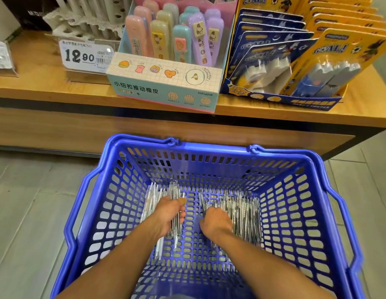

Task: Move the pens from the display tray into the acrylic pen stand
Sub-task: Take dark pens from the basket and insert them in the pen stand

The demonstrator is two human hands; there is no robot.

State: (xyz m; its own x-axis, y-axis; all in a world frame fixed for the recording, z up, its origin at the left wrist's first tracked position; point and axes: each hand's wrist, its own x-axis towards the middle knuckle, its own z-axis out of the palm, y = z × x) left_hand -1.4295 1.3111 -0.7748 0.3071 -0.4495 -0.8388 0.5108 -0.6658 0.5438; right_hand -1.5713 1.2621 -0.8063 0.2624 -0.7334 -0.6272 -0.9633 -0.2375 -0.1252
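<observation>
While both hands reach into blue basket (313,190): left hand (169,214) gripping bundle of pens (241,210), right hand (215,221) curled over loose ones. Probably early; acrylic stand unseen.

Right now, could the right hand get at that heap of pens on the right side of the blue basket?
Probably yes. The right hand already lies on the near edge of the pens on the floor of the blue basket, which is open-topped with nothing over them. The left hand grips its own bundle, apart from it.
</observation>
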